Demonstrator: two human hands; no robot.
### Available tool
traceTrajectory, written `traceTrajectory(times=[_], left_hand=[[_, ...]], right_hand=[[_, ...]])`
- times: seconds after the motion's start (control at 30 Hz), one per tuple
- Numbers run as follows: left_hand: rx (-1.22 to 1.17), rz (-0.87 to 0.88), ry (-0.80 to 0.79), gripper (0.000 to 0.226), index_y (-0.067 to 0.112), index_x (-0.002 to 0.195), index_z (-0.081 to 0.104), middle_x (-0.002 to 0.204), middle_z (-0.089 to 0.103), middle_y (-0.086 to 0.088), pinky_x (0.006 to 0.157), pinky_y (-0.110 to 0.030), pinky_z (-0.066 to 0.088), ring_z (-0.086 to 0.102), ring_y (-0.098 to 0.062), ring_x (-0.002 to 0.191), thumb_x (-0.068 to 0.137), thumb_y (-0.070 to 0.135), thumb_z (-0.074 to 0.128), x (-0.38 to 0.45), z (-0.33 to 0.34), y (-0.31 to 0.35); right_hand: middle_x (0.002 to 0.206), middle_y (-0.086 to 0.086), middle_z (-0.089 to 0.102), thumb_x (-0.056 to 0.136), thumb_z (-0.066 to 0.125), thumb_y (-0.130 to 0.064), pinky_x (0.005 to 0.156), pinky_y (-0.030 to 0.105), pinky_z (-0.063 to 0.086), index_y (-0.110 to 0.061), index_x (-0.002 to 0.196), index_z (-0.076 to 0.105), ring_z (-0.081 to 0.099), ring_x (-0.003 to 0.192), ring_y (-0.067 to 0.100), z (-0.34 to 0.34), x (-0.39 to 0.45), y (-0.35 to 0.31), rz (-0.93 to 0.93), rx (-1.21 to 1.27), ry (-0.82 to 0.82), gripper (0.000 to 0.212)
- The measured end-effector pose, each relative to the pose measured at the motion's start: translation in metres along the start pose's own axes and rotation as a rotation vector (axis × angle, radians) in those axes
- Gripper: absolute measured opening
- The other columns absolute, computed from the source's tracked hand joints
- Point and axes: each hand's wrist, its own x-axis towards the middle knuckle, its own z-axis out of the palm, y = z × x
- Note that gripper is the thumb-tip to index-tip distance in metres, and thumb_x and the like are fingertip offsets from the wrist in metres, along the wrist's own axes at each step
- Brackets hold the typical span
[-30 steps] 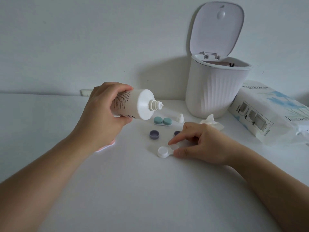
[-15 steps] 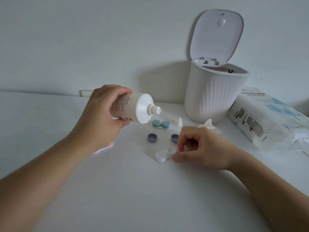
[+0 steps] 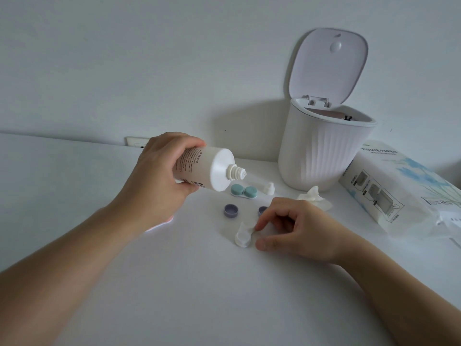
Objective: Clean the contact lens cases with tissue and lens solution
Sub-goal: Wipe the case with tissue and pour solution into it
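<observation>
While left hand (image 3: 159, 181) grips bottle (image 3: 204, 168) | right fingers (image 3: 264, 218) pinch case (image 3: 243, 236) — white table (image 3: 174, 283), white wall (image 3: 124, 58)

Both forearms are bare to the frame edge (no sleeves, watch or rings); left hand (image 3: 159, 178), right hand (image 3: 296, 231).

A: Which things are coloured white?
B: The bottle (image 3: 207, 171), the open lens case (image 3: 243, 236), the tissue (image 3: 313, 198) and the ribbed bin (image 3: 321, 156).
A: What about the caps?
B: Two caps (image 3: 230, 211) are coloured purple. A closed case (image 3: 243, 191) is capped in teal. Blue patches are printed on the tissue pack (image 3: 404, 186).
</observation>
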Motion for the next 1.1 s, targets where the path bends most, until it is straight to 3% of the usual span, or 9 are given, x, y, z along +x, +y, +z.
traceTrajectory(times=[0.3, 0.5, 0.63, 0.73, 0.8, 1.1], left_hand=[[-0.016, 0.001, -0.003, 0.068, 0.019, 0.126, 0.062, 0.127, 0.059, 0.006, 0.103, -0.028, 0.035, 0.047, -0.017, 0.122, 0.067, -0.005, 0.085, 0.0, 0.002, -0.003], [-0.015, 0.013, 0.002, 0.068, 0.018, 0.126, 0.063, 0.125, 0.057, 0.009, 0.105, -0.031, 0.037, 0.048, -0.016, 0.121, 0.066, -0.005, 0.086, 0.001, 0.002, -0.004], [-0.015, 0.013, -0.008, 0.068, 0.019, 0.125, 0.063, 0.126, 0.059, 0.007, 0.104, -0.033, 0.039, 0.048, -0.018, 0.121, 0.065, -0.004, 0.087, 0.001, 0.003, -0.004], [-0.009, 0.025, -0.015, 0.069, 0.018, 0.125, 0.063, 0.126, 0.059, 0.007, 0.105, -0.036, 0.04, 0.048, -0.019, 0.121, 0.065, -0.004, 0.088, 0.001, 0.002, -0.004], [-0.002, 0.034, -0.02, 0.069, 0.018, 0.125, 0.064, 0.125, 0.058, 0.009, 0.105, -0.035, 0.04, 0.049, -0.019, 0.121, 0.065, -0.004, 0.088, 0.001, 0.002, -0.004], [0.012, 0.049, -0.032, 0.069, 0.02, 0.125, 0.063, 0.124, 0.058, 0.01, 0.102, -0.029, 0.038, 0.048, -0.016, 0.121, 0.064, -0.003, 0.089, 0.001, 0.002, -0.007]], right_hand=[[0.075, -0.013, 0.046, 0.066, 0.09, -0.045, 0.067, 0.016, 0.038, -0.038, 0.1, 0.075, 0.045, 0.068, 0.003, 0.011, 0.0, -0.007, -0.042, -0.095, -0.021, 0.038], [0.076, -0.013, 0.048, 0.061, 0.083, -0.056, 0.068, 0.024, 0.042, -0.042, 0.099, 0.074, 0.048, 0.071, 0.01, 0.019, 0.0, -0.012, -0.062, -0.095, -0.001, 0.042], [0.075, -0.016, 0.048, 0.062, 0.08, -0.06, 0.066, 0.018, 0.04, -0.043, 0.1, 0.074, 0.048, 0.071, 0.007, 0.021, 0.0, -0.011, -0.089, -0.104, -0.008, 0.043], [0.075, -0.012, 0.049, 0.062, 0.077, -0.064, 0.067, 0.022, 0.043, -0.041, 0.101, 0.074, 0.049, 0.071, 0.009, 0.024, 0.001, -0.01, -0.093, -0.124, 0.006, 0.045], [0.076, -0.01, 0.051, 0.063, 0.078, -0.062, 0.068, 0.025, 0.044, -0.041, 0.099, 0.074, 0.05, 0.071, 0.01, 0.026, 0.001, -0.01, -0.08, -0.122, 0.025, 0.042], [0.076, -0.015, 0.055, 0.072, 0.086, -0.039, 0.062, 0.015, 0.04, -0.036, 0.087, 0.076, 0.049, 0.065, 0.004, 0.024, 0.001, -0.009, -0.052, -0.059, 0.061, 0.017]])
